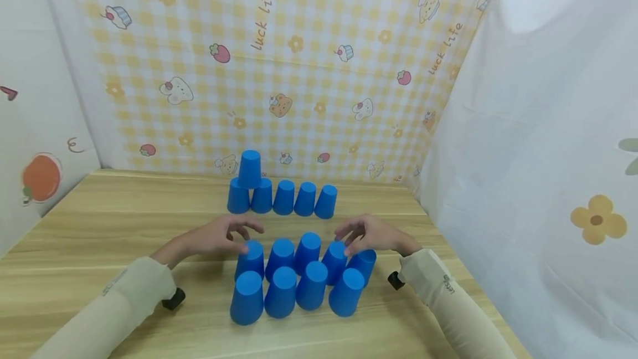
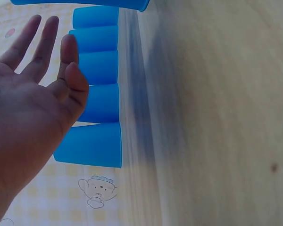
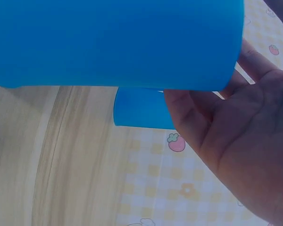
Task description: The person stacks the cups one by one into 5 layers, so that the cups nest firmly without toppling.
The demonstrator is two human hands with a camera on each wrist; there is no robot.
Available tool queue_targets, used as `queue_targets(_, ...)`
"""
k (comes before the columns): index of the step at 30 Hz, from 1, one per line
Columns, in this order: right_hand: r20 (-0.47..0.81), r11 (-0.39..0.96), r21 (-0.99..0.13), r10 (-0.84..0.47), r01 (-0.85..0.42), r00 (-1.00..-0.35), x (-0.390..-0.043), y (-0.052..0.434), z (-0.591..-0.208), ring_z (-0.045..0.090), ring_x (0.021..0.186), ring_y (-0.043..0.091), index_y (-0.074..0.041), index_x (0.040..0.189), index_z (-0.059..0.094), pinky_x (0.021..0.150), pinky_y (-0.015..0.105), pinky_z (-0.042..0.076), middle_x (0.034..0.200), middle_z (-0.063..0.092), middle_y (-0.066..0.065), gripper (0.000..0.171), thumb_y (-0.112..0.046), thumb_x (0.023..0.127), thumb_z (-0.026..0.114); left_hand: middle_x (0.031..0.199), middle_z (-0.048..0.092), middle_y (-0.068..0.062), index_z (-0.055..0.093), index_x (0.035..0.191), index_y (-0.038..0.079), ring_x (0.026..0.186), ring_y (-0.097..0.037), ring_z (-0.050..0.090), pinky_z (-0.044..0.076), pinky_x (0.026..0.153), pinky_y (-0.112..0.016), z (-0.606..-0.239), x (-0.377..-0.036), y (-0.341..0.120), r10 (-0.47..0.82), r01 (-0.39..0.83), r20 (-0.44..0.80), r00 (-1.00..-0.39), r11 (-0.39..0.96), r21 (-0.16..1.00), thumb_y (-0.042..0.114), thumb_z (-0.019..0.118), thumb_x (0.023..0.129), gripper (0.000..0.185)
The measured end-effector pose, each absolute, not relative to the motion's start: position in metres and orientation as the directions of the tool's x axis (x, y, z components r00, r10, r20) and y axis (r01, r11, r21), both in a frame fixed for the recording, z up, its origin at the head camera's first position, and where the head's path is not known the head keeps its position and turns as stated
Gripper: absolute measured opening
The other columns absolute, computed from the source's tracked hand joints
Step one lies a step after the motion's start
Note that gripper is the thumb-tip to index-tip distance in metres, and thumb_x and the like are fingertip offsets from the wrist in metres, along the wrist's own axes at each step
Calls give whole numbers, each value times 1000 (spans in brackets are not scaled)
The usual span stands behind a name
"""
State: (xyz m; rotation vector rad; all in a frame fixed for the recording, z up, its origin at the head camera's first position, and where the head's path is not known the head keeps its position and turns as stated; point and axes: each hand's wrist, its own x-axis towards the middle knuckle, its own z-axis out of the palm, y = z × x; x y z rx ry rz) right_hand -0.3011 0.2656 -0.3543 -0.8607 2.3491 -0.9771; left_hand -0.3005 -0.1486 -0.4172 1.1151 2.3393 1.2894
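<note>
Several blue cups stand upside down on the table in two rows between the hands, among them a near-row cup [image 1: 281,295] and a second-row cup [image 1: 307,254]. My left hand [image 1: 219,235] hovers by the leftmost second-row cup [image 1: 251,262], thumb close to its top. In the left wrist view its fingers [image 2: 42,52] spread loosely and hold nothing. My right hand [image 1: 376,233] is over the right end, its thumb near the top of a cup [image 1: 334,263]; contact cannot be told. A rightmost cup [image 1: 363,266] leans or stands below that hand. A large blue cup [image 3: 118,42] partly hides the right fingers.
Farther back, a row of blue upside-down cups [image 1: 284,198] runs along the table [image 1: 149,204]. One cup [image 1: 250,169] rests across the two leftmost of them. A checkered cloth [image 1: 299,76] hangs behind, and a white cloth [image 1: 523,154] on the right.
</note>
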Motion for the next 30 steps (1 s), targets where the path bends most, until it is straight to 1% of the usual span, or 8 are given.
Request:
queue_targets(4, -172, 567, -733, -690, -377, -703, -301, 267, -357, 67, 107, 21, -11, 127, 64, 91, 43, 53, 122, 68, 3, 45, -25, 86, 78, 132, 60, -13, 54, 135, 5, 113, -31, 57, 47, 86, -45, -419, -300, -151, 736, 515, 151, -660, 297, 804, 25, 70, 92, 50)
queue_targets(8, -177, 572, -726, -693, -382, -699, -302, 268, -358, 66, 107, 22, -6, 128, 63, 91, 44, 53, 123, 67, 4, 49, -26, 86, 79, 129, 62, -10, 55, 134, 3, 112, -30, 57, 48, 87, -47, -418, -299, -152, 745, 508, 152, -649, 276, 816, 26, 72, 90, 52)
queue_targets(11, -176, 573, -720, -697, -392, -696, -301, 268, -358, 66, 107, 23, -5, 127, 64, 90, 45, 53, 124, 67, 6, 50, -26, 85, 79, 129, 63, -7, 56, 134, 4, 112, -29, 57, 48, 87, -48, -419, -299, -152, 752, 495, 135, -646, 278, 823, 27, 74, 87, 56)
queue_targets(14, -172, 571, -716, -703, -403, -690, -300, 269, -358, 66, 107, 24, -7, 126, 65, 90, 44, 54, 124, 66, 7, 48, -25, 84, 80, 126, 63, -4, 57, 134, 5, 112, -29, 57, 48, 86, -47, -421, -298, -153, 757, 482, 113, -644, 287, 828, 28, 77, 85, 58)
queue_targets(16, -173, 569, -716, -706, -404, -687, -300, 269, -358, 66, 107, 24, -9, 125, 65, 89, 43, 54, 123, 67, 7, 46, -24, 84, 80, 123, 65, -2, 58, 133, 6, 111, -29, 58, 49, 86, -47, -422, -298, -153, 763, 475, 101, -639, 288, 831, 28, 78, 85, 56)
queue_targets(19, -174, 563, -721, -710, -403, -682, -300, 269, -359, 66, 106, 24, -10, 124, 66, 88, 43, 55, 121, 68, 5, 45, -22, 84, 80, 117, 67, -1, 61, 129, 10, 109, -28, 59, 50, 85, -46, -423, -297, -153, 771, 469, 91, -630, 284, 836, 26, 78, 85, 49)
queue_targets(23, -177, 566, -724, -705, -394, -687, -300, 269, -362, 66, 106, 22, -12, 123, 67, 88, 43, 54, 118, 69, 1, 43, -22, 83, 80, 115, 67, -1, 63, 125, 17, 108, -27, 59, 50, 85, -46, -423, -297, -152, 775, 462, 84, -626, 282, 841, 24, 77, 86, 42)
queue_targets(30, -164, 553, -730, -711, -400, -684, -301, 270, -365, 66, 105, 22, -14, 122, 69, 88, 44, 53, 116, 70, 0, 41, -21, 83, 80, 115, 66, -1, 64, 124, 17, 109, -28, 58, 50, 86, -45, -424, -297, -151, 771, 455, 71, -633, 297, 839, 25, 78, 85, 42)
